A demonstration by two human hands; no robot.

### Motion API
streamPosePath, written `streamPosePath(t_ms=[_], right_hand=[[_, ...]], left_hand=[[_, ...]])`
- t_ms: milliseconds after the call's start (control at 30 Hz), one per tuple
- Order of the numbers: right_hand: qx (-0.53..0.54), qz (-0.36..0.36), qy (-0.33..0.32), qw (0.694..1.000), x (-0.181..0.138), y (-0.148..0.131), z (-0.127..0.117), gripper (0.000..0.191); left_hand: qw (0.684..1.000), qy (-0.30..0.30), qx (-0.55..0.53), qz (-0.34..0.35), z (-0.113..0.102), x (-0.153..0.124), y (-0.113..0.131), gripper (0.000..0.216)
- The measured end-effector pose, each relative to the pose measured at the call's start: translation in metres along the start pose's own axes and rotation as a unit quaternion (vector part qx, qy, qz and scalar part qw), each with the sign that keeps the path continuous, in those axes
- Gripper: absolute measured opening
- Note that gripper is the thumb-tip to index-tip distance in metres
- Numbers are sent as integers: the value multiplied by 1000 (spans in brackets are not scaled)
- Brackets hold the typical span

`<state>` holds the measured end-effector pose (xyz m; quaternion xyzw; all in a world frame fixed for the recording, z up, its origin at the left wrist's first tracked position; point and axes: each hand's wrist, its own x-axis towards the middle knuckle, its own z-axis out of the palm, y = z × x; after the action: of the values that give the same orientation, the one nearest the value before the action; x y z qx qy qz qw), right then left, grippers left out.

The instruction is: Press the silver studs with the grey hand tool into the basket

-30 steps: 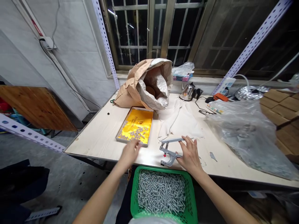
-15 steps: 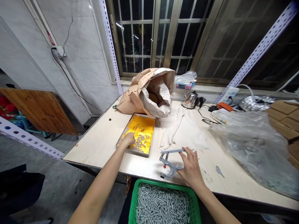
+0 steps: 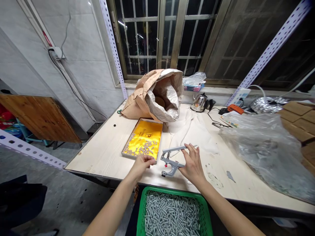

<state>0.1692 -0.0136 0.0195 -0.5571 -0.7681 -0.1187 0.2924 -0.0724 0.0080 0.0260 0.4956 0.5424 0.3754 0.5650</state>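
My right hand [image 3: 193, 164] grips grey snap-fastener pliers [image 3: 174, 167] by the handles, above the table's front part. Their jaws are apart and face left, with a spring and a red tip between the arms. My left hand [image 3: 142, 166] is at the near edge of a shallow tray [image 3: 159, 144], thumb and fingers pinched together; what they hold, if anything, is too small to make out. Small silver metal pieces [image 3: 147, 148] lie scattered in the tray over a yellow cloth [image 3: 142, 131]. Below both hands, a green basket [image 3: 141, 209] is filled with similar-looking silver metal pieces [image 3: 172, 213].
A large open paper sack [image 3: 140, 101] lies behind the tray. White cloth [image 3: 197, 134] spreads to its right, with a metal kettle [image 3: 199, 102] beyond. A clear plastic bag [image 3: 265, 154] and cardboard boxes [image 3: 300, 114] occupy the right side.
My left hand has moved right and toward me, from over the metal pieces to the tray's near edge. The pliers in my right hand have shifted slightly left and up in view.
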Motion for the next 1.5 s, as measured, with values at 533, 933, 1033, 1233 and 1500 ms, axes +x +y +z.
streamPosePath(t_ms=[533,933,1033,1233,1500], right_hand=[[4,-22,-44,999,3,-22,-5,64],[9,-29,-49,998,-3,-23,-5,67],[7,-24,-54,998,-4,-23,-5,68],[17,-10,-78,997,-7,-25,-7,68],[33,-11,-86,996,-8,-24,-7,70]], left_hand=[[997,-9,-74,-36,34,-40,-4,22],[998,-25,40,-50,32,-43,4,13],[997,-36,49,-49,32,-43,3,16],[995,-60,60,-46,31,-45,2,17],[989,-134,66,-5,30,-43,0,13]])
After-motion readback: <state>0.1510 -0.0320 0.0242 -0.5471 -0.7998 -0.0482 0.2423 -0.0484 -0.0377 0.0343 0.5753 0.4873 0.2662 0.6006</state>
